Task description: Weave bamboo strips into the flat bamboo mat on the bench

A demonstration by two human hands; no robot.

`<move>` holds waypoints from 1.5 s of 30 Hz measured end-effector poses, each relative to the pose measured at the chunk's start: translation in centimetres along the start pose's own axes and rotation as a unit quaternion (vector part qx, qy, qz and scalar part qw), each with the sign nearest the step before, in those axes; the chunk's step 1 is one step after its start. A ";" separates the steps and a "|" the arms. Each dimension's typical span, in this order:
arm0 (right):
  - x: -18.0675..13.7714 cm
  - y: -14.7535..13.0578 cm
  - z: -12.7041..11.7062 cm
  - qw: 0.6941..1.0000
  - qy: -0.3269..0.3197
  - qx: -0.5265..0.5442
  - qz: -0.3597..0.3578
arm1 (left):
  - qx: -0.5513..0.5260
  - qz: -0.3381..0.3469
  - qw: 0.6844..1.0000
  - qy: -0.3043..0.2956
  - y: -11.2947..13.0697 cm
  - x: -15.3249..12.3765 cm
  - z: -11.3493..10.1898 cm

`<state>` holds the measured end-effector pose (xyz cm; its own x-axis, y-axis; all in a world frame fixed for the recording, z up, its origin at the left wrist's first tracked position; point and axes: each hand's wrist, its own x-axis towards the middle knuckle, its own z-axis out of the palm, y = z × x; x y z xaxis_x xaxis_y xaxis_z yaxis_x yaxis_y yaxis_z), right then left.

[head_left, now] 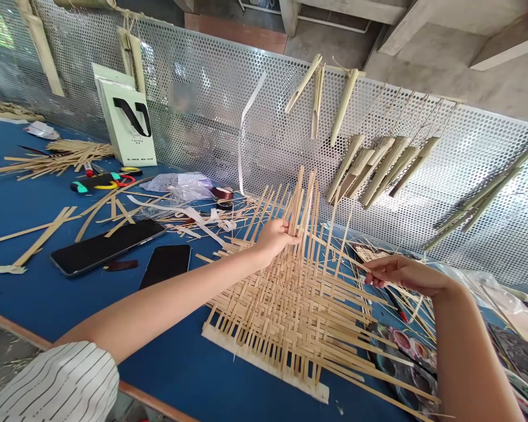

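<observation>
A half-woven mat of pale bamboo strips [290, 310] lies on the blue table [35, 293], its far strips lifted upright. My left hand [276, 235] is closed round a bunch of those raised strips [303, 202], holding them up. My right hand [400, 272] pinches a single thin bamboo strip [334, 249] that runs crosswise into the gap under the raised ones. A flat wooden bar [264, 363] edges the mat's near side.
Two dark phones [108, 246] [166, 265] lie left of the mat. Loose bamboo strips [57, 157], scissors [114, 179], tape rolls [223, 193] and a plastic bag [180, 184] litter the far side. A perforated metal screen [211, 111] with hanging bamboo pieces [378, 167] backs the table.
</observation>
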<state>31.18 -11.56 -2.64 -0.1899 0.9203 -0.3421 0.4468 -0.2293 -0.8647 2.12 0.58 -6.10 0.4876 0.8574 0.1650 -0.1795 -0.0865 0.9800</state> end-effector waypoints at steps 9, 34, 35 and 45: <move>-0.1 -0.4 0.2 1.000 -0.001 -0.003 -0.008 | 0.102 0.029 0.994 0.016 0.2 -0.5 0.2; -0.2 -0.4 0.0 1.000 0.001 -0.018 -0.010 | 0.069 0.034 0.997 -0.025 0.8 -0.8 0.2; -0.2 -0.4 0.0 1.000 0.001 -0.018 -0.011 | 0.070 0.036 0.997 -0.024 0.8 -0.8 0.2; -0.1 -0.3 0.0 1.000 0.003 -0.012 -0.015 | 0.053 0.034 0.998 -0.006 1.3 -0.9 0.1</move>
<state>31.08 -11.61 -2.33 -0.1982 0.9288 -0.3131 0.4626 -0.1930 -0.8653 1.54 -0.34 -5.01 0.4881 0.8415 0.2314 -0.1218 -0.1969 0.9728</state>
